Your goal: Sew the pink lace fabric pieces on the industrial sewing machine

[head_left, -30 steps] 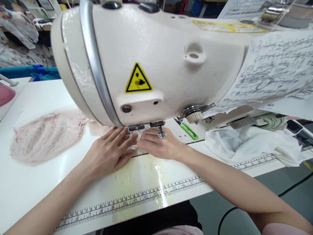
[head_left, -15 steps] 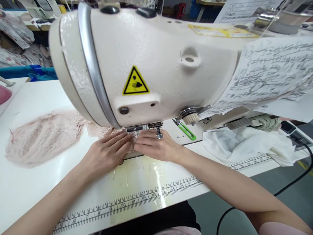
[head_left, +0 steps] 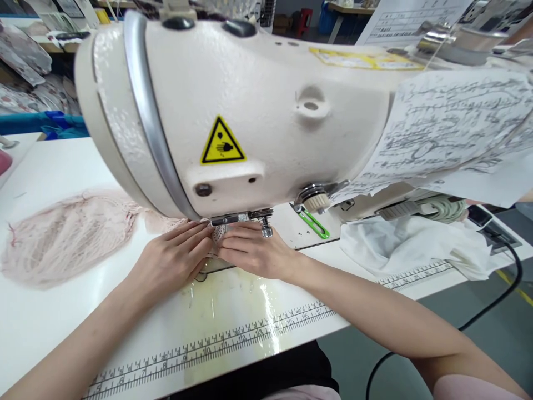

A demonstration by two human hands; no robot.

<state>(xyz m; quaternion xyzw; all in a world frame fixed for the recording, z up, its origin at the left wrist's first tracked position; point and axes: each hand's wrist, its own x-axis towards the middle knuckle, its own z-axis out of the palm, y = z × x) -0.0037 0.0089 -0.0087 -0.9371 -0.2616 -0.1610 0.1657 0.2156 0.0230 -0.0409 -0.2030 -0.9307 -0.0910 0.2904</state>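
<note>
A pale pink lace piece (head_left: 69, 236) lies spread on the white table at the left and runs under the head of the white sewing machine (head_left: 250, 111). My left hand (head_left: 172, 255) rests on the lace left of the needle area, fingers stretched out flat and open. Facing it, my right hand (head_left: 254, 250) lies with extended fingers on the lace, just below the thread tension part (head_left: 266, 226). A narrow strip of dotted lace shows between both sets of fingertips. The machine head hides the needle and presser foot, and part of the fabric behind my fingers.
Green thread snips (head_left: 314, 223) lie on the machine bed right of my right hand. White cloth (head_left: 416, 247) is bunched farther right. A printed ruler (head_left: 208, 351) runs along the front edge. Handwritten paper (head_left: 449, 122) hangs on the machine arm; a black cable (head_left: 495, 316) droops at the right.
The view has shifted slightly, so the machine and table sit a little farther left. Both hands stay on the lace, with a small leftward shift; the gap between the fingertips looks much alike.
</note>
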